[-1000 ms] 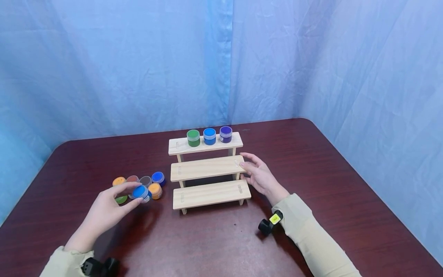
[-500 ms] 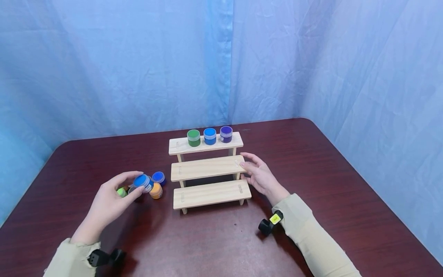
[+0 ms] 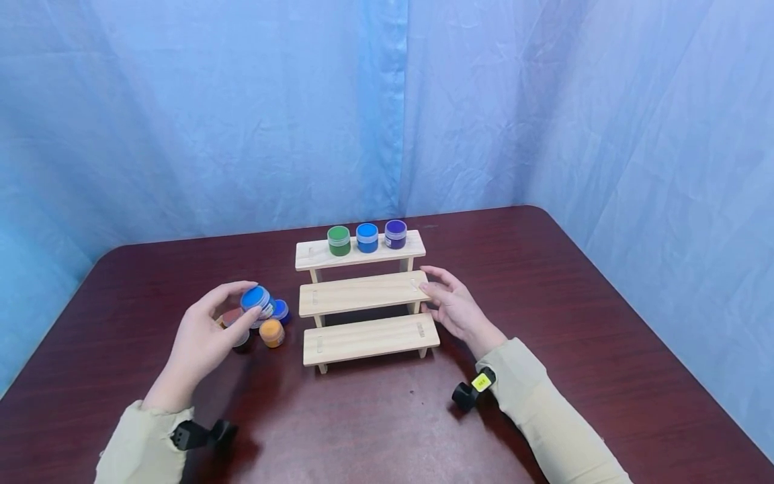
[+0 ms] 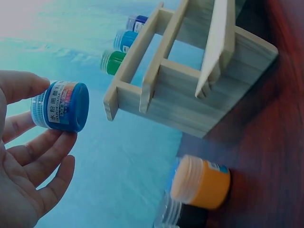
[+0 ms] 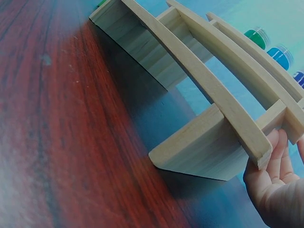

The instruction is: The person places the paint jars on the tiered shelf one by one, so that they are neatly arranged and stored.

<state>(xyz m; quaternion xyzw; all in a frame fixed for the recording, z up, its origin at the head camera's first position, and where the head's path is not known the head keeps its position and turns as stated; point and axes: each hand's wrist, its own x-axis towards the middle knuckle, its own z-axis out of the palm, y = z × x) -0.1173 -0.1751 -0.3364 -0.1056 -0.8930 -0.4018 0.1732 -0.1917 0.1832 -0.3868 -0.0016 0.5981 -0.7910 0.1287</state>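
A blue paint jar (image 4: 61,105) with a clear lid is pinched between the thumb and fingers of my left hand (image 3: 202,336). It is raised above the loose jars at the left. My right hand (image 3: 456,306) grips the right end of the middle tier of a three-tier wooden display stand (image 3: 363,296), thumb on top. On the top tier stand a green paint jar (image 3: 339,241), a lighter blue paint jar (image 3: 367,238) and a purple paint jar (image 3: 396,234). The middle and lower tiers bear no jars.
Near the stand's left side, an orange paint jar (image 3: 272,333) and a dark blue paint jar (image 3: 281,311) stand on the dark red table (image 3: 375,430). My left hand partly covers several others. A pale blue curtain (image 3: 242,121) hangs behind.
My left hand has moved up and to the right with the blue paint jar, toward the stand. The right hand keeps its place on the middle tier.
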